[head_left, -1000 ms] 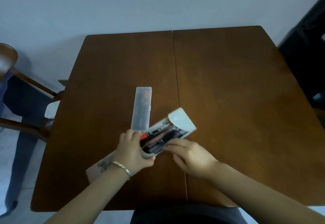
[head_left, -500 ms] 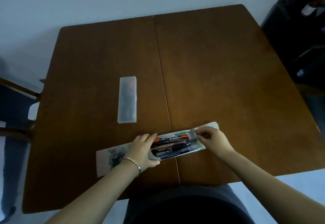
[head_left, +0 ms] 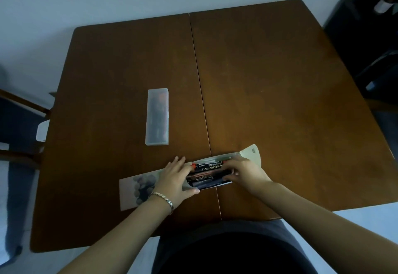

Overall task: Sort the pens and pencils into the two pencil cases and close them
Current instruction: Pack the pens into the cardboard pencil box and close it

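Markers [head_left: 210,171] with dark barrels, some with orange-red ends, lie side by side in an open white card pencil case [head_left: 133,189]. The case sits near the front edge of the brown wooden tabletop [head_left: 280,101], across its centre seam. Its left part is a flat sleeve printed with dark blotches, and at its right end a rounded white flap [head_left: 251,154] stands open. The left hand [head_left: 174,179] lies flat over the case where the sleeve meets the exposed markers, fingers straight and thumb spread along the near edge, with a silver chain bracelet [head_left: 163,198] on its wrist. The right hand [head_left: 245,172] rests on the right end of the markers, its fingers bent down onto them and its thumb against the near side. Whether it actually grips anything cannot be told. Well apart, on the left half of the tabletop, lies a closed frosted translucent plastic pencil case [head_left: 157,117] with dark shapes showing faintly inside. A wooden chair [head_left: 23,102] stands beside the left edge.
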Available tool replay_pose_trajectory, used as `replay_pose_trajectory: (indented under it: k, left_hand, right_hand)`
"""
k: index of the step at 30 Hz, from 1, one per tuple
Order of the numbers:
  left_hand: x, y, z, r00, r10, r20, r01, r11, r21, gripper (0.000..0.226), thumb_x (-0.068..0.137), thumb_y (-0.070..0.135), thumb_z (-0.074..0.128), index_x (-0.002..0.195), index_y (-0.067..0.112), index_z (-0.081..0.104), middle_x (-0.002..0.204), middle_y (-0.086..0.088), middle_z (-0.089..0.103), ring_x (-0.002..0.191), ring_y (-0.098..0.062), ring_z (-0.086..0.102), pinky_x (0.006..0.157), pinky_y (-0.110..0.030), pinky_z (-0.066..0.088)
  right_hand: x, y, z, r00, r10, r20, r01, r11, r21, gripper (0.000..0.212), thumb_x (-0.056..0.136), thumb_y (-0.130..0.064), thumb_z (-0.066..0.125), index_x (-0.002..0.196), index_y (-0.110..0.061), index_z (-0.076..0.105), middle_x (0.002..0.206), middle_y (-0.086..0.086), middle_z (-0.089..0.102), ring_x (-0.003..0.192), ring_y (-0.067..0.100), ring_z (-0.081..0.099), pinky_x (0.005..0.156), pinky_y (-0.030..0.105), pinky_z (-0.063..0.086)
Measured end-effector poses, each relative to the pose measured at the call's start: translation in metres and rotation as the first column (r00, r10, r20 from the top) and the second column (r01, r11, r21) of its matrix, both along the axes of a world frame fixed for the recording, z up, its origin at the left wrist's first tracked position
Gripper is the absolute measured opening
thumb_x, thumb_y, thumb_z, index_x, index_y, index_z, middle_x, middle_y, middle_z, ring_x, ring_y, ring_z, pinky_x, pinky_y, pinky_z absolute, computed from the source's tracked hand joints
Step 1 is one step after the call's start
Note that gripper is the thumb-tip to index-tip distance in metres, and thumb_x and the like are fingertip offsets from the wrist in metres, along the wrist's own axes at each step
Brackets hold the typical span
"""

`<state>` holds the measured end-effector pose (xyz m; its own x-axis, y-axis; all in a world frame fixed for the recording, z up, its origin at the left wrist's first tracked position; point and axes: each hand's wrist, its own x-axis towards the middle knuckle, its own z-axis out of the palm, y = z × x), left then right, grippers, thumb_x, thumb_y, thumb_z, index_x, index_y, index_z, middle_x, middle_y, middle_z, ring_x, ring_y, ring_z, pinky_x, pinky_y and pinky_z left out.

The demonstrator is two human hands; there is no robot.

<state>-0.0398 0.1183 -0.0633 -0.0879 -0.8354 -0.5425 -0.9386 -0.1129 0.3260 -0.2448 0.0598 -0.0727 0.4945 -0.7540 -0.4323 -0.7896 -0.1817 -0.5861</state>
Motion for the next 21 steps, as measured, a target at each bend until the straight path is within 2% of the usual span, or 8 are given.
replay_pose_trajectory:
  k: [3, 8, 14, 18, 21]
  left_hand:
    - [-0.003, -0.002, 0.002, 0.999, 0.054, -0.002, -0.054, 0.998, -0.038, 0.046, 0.093, 0.041, 0.046, 0.135, 0.024, 0.043, 0.157, -0.002, 0.018, 0.146, -0.020, 0.009, 0.119, -0.034, 0.007]
    - [-0.011, -0.005, 0.000, 0.998, 0.067, -0.010, -0.067, 0.990, -0.122, 0.035, 0.091, 0.035, 0.052, 0.122, 0.020, 0.056, 0.152, 0.002, 0.029, 0.140, -0.019, 0.027, 0.115, -0.032, 0.024]
    - [-0.019, -0.017, -0.001, 0.997, 0.002, 0.075, 0.001, 0.999, -0.040, 0.035, 0.091, 0.036, 0.052, 0.118, 0.016, 0.061, 0.153, 0.000, 0.027, 0.139, -0.024, 0.029, 0.117, -0.038, 0.024]
    - [-0.020, -0.028, -0.001, 0.984, -0.127, 0.127, 0.125, 0.992, 0.025, 0.040, 0.090, 0.036, 0.054, 0.121, 0.012, 0.057, 0.151, -0.003, 0.029, 0.139, -0.024, 0.026, 0.113, -0.038, 0.025]
    - [-0.020, -0.034, 0.000, 0.971, -0.199, 0.135, 0.188, 0.978, 0.089, 0.043, 0.088, 0.037, 0.056, 0.122, 0.010, 0.056, 0.148, -0.004, 0.029, 0.137, -0.024, 0.025, 0.113, -0.038, 0.025]
  right_hand:
    - [-0.017, 0.001, -0.001, 1.000, 0.029, 0.002, -0.029, 0.998, -0.048, 0.029, 0.085, -0.020, 0.066, 0.114, -0.017, 0.068, 0.118, 0.003, 0.057, 0.115, 0.019, 0.050, 0.093, 0.027, 0.043]
    - [-0.027, 0.007, -0.002, 0.997, 0.044, -0.061, -0.050, 0.993, -0.103, 0.031, 0.087, -0.021, 0.062, 0.118, -0.022, 0.066, 0.118, 0.001, 0.057, 0.115, 0.017, 0.049, 0.088, 0.025, 0.042]
    - [-0.022, 0.007, -0.007, 1.000, -0.015, -0.018, 0.014, 0.999, -0.041, 0.033, 0.086, -0.013, 0.064, 0.119, -0.015, 0.065, 0.119, 0.004, 0.059, 0.110, 0.018, 0.054, 0.094, 0.025, 0.043]
    - [-0.022, 0.004, -0.007, 0.993, -0.114, 0.031, 0.113, 0.993, 0.032, 0.033, 0.079, -0.009, 0.071, 0.112, -0.010, 0.066, 0.107, 0.006, 0.063, 0.089, 0.010, 0.050, 0.081, 0.020, 0.045]
    - [-0.021, 0.001, -0.005, 0.984, -0.171, 0.047, 0.162, 0.975, 0.151, 0.041, 0.074, -0.013, 0.077, 0.113, -0.013, 0.063, 0.090, -0.004, 0.055, 0.076, 0.007, 0.049, 0.065, 0.009, 0.041]
